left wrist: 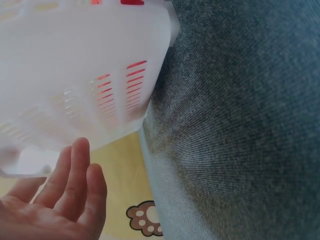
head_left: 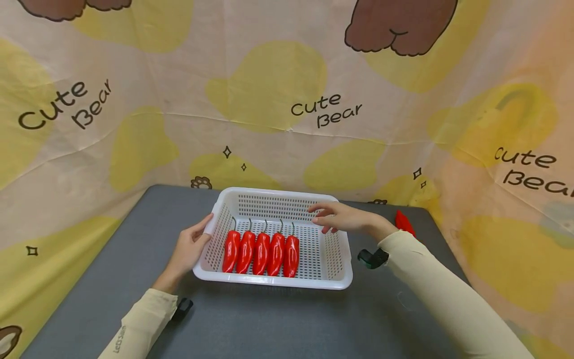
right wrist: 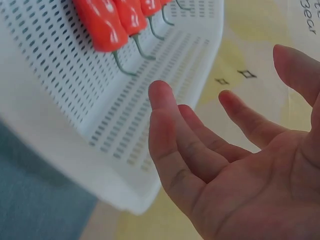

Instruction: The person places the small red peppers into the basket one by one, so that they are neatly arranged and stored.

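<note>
A white perforated plastic basket [head_left: 323, 282] holds several glossy red peppers [head_left: 262, 253] side by side in a row, green stems toward the far wall. They fill its left and middle part. My left hand [head_left: 188, 248] is at the basket's left end, fingers fairly straight along the outside of the wall; in the left wrist view the fingertips [left wrist: 80, 147] are right by it. Over the basket's right part hovers my right hand [head_left: 343, 218], fingers loosely bent and spread, holding nothing. The right wrist view shows its fingers [right wrist: 162, 135] apart from the nearest pepper stem.
Beyond my right forearm, a red item [head_left: 404, 222] lies at the table's far right, partly hidden by the sleeve. The grey table [head_left: 287, 324] ends at a printed cloth backdrop [head_left: 269, 89] behind and on both sides. Dark bands sit at both wrists.
</note>
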### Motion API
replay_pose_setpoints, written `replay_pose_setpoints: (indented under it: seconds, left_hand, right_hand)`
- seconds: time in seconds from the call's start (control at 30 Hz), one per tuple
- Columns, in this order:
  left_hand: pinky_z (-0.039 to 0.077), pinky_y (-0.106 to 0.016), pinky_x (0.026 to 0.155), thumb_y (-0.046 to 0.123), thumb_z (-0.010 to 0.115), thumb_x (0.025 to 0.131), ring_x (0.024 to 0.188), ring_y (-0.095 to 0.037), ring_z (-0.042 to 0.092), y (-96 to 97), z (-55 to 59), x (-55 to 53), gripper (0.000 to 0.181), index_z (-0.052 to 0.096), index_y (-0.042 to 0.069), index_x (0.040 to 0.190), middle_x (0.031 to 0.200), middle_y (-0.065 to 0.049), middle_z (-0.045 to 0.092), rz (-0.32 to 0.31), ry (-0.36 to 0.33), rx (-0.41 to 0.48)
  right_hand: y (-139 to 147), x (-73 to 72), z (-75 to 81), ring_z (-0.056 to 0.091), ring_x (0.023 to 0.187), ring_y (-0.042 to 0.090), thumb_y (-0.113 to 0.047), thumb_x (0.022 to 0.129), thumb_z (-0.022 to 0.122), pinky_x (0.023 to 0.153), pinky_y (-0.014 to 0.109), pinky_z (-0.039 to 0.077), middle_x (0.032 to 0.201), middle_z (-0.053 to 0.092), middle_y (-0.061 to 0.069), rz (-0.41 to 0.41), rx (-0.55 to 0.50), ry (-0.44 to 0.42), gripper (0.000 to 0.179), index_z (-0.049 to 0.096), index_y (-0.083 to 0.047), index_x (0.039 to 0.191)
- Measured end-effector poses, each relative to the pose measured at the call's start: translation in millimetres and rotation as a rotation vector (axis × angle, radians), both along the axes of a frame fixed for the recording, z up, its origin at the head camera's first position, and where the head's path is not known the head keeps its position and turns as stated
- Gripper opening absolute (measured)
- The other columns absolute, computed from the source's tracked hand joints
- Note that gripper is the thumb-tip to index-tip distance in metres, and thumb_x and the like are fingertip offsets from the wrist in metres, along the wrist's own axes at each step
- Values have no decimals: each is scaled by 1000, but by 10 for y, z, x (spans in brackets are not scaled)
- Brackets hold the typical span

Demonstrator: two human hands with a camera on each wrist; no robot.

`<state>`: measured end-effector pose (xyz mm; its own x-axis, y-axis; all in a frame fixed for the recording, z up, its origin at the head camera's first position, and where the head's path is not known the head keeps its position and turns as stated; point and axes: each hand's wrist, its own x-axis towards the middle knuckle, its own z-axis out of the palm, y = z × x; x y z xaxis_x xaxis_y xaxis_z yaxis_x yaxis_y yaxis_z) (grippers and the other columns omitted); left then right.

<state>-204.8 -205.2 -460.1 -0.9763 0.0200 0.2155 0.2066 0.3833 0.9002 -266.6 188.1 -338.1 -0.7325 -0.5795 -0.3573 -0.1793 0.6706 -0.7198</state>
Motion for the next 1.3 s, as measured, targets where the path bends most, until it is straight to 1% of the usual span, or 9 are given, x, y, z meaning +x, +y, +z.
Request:
replay_pose_setpoints:
  seconds: [0.1,0.17,0.27,0.43,0.67,0.87,1.03,1.2,1.3]
  left_hand:
    - [60,-50,85,4,46,102,119,-48,63,7,-4,-2,53,41,6,154,148,-29,50,6,-4,-6]
    - [59,-51,86,4,45,102,120,-49,63,10,-8,-3,53,41,6,154,148,-29,50,9,-3,-11]
    - [59,-52,86,4,45,101,119,-49,63,10,-12,-9,52,41,6,154,148,-30,50,12,0,-18]
    - [60,-51,85,4,45,102,118,-49,63,10,-27,-9,52,41,5,154,147,-30,51,12,6,-26]
    - [59,-50,85,3,45,102,119,-49,63,10,-12,-3,52,41,5,154,148,-30,51,11,-1,-10]
    - [60,-51,84,4,45,102,119,-50,63,12,-2,5,53,39,4,154,148,-31,49,0,-5,1]
    - [61,-49,83,4,45,102,118,-50,63,12,-7,3,52,41,6,154,148,-30,50,4,-16,1]
    - [59,-52,85,4,46,102,119,-50,63,16,-13,-1,52,42,6,154,148,-29,50,11,-10,2]
    - [58,-54,87,4,46,102,120,-49,62,20,-5,-3,52,42,7,154,148,-29,50,16,-13,4]
  right_hand:
    - [129,3,17,66,106,31,-31,104,53,98,53,55,150,49,25,-11,-18,31,53,42,-8,151]
    - [217,-2,26,66,109,35,-32,104,52,95,50,56,150,50,26,-12,-26,57,54,42,-6,150]
    - [350,-11,34,65,112,39,-33,105,52,96,49,56,149,51,26,-41,-42,67,55,41,-5,150]
    - [564,-4,31,68,112,35,-33,105,51,100,50,54,149,50,28,-82,-59,71,56,40,-2,151]
    - [872,31,2,66,119,37,-37,105,51,104,53,53,152,47,26,-154,-52,96,57,40,-5,151]
    - [1150,27,-70,66,120,40,-33,106,49,102,50,55,154,43,30,-194,-77,109,57,37,-3,152]
    - [1354,38,-135,63,122,42,-36,107,47,101,48,56,154,42,31,-247,-83,105,59,35,-2,153]
    - [1516,69,-168,62,123,41,-36,108,44,103,46,55,153,42,33,-290,-84,97,59,33,1,154]
    - [1612,86,-187,63,122,41,-34,108,43,100,43,57,152,41,35,-308,-95,97,59,32,3,154]
